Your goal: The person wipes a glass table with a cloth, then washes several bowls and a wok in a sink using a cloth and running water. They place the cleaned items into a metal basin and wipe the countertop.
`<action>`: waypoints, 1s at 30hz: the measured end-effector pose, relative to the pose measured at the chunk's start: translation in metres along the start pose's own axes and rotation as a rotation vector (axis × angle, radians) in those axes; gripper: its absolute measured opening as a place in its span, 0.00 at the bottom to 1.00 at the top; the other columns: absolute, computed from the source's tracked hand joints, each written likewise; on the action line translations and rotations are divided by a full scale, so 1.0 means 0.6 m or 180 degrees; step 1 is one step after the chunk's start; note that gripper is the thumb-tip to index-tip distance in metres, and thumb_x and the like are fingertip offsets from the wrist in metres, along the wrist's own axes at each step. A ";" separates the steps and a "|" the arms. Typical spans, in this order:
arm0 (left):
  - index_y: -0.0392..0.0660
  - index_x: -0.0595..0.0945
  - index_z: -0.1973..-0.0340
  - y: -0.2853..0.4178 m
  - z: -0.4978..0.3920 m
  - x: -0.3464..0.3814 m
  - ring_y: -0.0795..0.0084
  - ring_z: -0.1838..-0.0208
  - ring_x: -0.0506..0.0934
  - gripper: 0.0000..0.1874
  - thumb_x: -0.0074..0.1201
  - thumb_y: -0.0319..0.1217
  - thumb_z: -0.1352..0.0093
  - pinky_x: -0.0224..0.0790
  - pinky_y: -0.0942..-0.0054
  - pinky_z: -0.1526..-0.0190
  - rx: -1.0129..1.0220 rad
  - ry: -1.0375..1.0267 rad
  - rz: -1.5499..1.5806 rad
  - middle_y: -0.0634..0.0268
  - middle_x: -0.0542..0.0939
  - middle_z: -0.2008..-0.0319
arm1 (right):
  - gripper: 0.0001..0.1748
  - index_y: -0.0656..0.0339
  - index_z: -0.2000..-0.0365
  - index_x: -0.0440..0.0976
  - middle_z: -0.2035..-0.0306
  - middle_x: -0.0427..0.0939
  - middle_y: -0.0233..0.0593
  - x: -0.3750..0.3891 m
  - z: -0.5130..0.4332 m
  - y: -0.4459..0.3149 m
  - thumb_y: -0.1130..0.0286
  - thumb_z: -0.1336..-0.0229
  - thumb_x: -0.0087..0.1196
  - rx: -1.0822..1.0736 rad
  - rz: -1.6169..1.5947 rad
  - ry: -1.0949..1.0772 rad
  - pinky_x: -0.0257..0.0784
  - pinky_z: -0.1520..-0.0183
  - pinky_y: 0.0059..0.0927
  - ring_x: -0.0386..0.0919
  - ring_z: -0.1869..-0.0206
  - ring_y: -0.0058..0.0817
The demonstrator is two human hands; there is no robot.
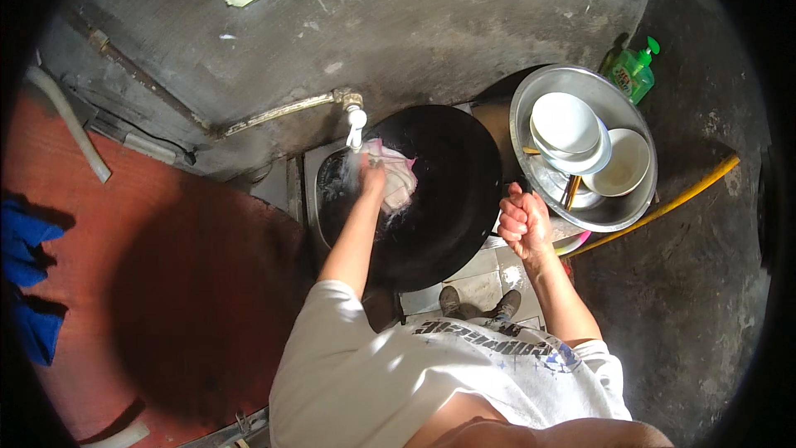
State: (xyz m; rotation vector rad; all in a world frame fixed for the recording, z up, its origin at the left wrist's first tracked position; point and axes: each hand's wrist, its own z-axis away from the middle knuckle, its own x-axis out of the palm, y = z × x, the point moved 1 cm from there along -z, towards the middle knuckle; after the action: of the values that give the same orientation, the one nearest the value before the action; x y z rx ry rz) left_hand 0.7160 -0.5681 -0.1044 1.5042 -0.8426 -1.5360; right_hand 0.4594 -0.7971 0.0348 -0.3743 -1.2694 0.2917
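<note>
A large black wok (457, 199) sits tilted over the sink (311, 199), under a white tap (356, 124). My left hand (373, 175) is inside the wok near its left side, gripping a wet white cloth with pink edges (398, 183). Water appears to run from the tap onto the wok beside that hand. At the wok's right rim, my right hand (525, 222) is closed in a fist around what looks like the wok's handle, which the fingers mostly hide.
To the right, a steel basin (521, 137) holds several white bowls (566, 121) and chopsticks (572, 190). A green pump bottle (633, 71) stands behind it. A yellow hose (671, 202) runs below. At left lie a red board (186, 261), blue cloth (28, 242) and pale hose (74, 124).
</note>
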 end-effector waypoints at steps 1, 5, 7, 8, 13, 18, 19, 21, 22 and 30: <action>0.52 0.62 0.38 0.000 -0.015 0.019 0.55 0.43 0.68 0.30 0.50 0.37 0.36 0.58 0.65 0.42 -0.0387 0.0119 -0.0356 0.52 0.71 0.46 | 0.03 0.51 0.66 0.65 0.86 0.54 0.20 -0.008 0.001 0.004 0.71 0.41 0.42 -0.0012 -0.0145 0.0030 0.43 0.90 0.13 0.49 0.89 0.10; 0.53 0.61 0.39 0.053 -0.043 0.128 0.39 0.38 0.53 0.40 0.45 0.63 0.40 0.46 0.37 0.43 0.0296 0.0996 -0.1435 0.38 0.56 0.41 | 0.04 0.48 0.68 0.65 0.87 0.53 0.20 -0.021 0.007 0.035 0.71 0.42 0.42 0.0033 0.0001 0.0424 0.44 0.90 0.14 0.48 0.91 0.11; 0.51 0.60 0.38 0.087 -0.039 0.180 0.39 0.36 0.51 0.42 0.45 0.63 0.40 0.42 0.40 0.39 0.0342 0.1303 -0.1275 0.37 0.56 0.40 | 0.05 0.50 0.70 0.61 0.87 0.54 0.25 -0.019 0.011 0.051 0.75 0.43 0.40 0.0110 -0.0098 0.0571 0.44 0.89 0.18 0.49 0.91 0.15; 0.52 0.59 0.37 0.096 -0.031 0.189 0.41 0.35 0.50 0.42 0.45 0.62 0.39 0.44 0.40 0.39 0.0421 0.0922 -0.1166 0.39 0.54 0.38 | 0.05 0.49 0.70 0.61 0.87 0.53 0.25 -0.017 0.011 0.055 0.74 0.42 0.40 0.0071 -0.0072 0.0590 0.44 0.90 0.18 0.49 0.91 0.15; 0.48 0.61 0.38 0.157 0.087 0.236 0.38 0.42 0.58 0.37 0.48 0.55 0.37 0.48 0.48 0.41 0.1905 -0.0321 -0.0687 0.37 0.60 0.44 | 0.04 0.51 0.70 0.61 0.88 0.53 0.25 -0.003 0.011 0.058 0.74 0.43 0.39 0.0010 -0.0049 0.0613 0.44 0.90 0.19 0.49 0.91 0.16; 0.43 0.61 0.40 0.153 0.251 0.163 0.55 0.38 0.57 0.27 0.41 0.45 0.29 0.47 0.62 0.37 0.1889 -0.1970 0.0334 0.49 0.59 0.45 | 0.02 0.53 0.70 0.61 0.88 0.53 0.25 -0.004 0.012 0.059 0.74 0.43 0.39 -0.0035 0.0044 0.0740 0.45 0.90 0.19 0.50 0.91 0.16; 0.42 0.61 0.40 0.146 0.282 0.136 0.61 0.38 0.57 0.25 0.39 0.43 0.27 0.48 0.67 0.37 0.1978 -0.2178 0.0309 0.52 0.60 0.46 | 0.02 0.53 0.69 0.61 0.88 0.54 0.25 -0.006 0.012 0.060 0.73 0.43 0.39 -0.0029 0.0019 0.0839 0.46 0.90 0.18 0.50 0.91 0.16; 0.40 0.61 0.40 0.134 0.333 0.080 0.67 0.39 0.59 0.23 0.37 0.39 0.26 0.50 0.71 0.38 0.1772 -0.2728 0.0587 0.57 0.63 0.48 | 0.02 0.54 0.67 0.63 0.87 0.55 0.24 -0.010 0.013 0.064 0.72 0.41 0.40 -0.0084 0.0123 0.0841 0.46 0.89 0.19 0.51 0.90 0.16; 0.40 0.63 0.43 0.129 0.349 0.052 0.70 0.42 0.62 0.20 0.37 0.37 0.26 0.53 0.71 0.40 0.1571 -0.2940 0.0715 0.60 0.65 0.51 | 0.02 0.54 0.67 0.63 0.87 0.55 0.24 -0.012 0.014 0.066 0.72 0.41 0.40 -0.0097 0.0076 0.0708 0.46 0.89 0.18 0.51 0.89 0.15; 0.54 0.78 0.52 0.049 0.327 -0.186 0.59 0.43 0.66 0.27 0.31 0.55 0.31 0.50 0.55 0.42 0.1361 -0.2532 -0.2464 0.59 0.74 0.49 | 0.02 0.54 0.67 0.63 0.87 0.53 0.24 -0.021 0.015 0.070 0.72 0.39 0.39 -0.0021 0.0016 0.0534 0.46 0.88 0.18 0.49 0.90 0.14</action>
State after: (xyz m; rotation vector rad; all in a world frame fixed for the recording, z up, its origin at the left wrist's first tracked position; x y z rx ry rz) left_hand 0.5193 -0.4967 -0.0145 1.6105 -1.1452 -2.7747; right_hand 0.4471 -0.7632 0.0081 -0.3994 -1.1052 0.2551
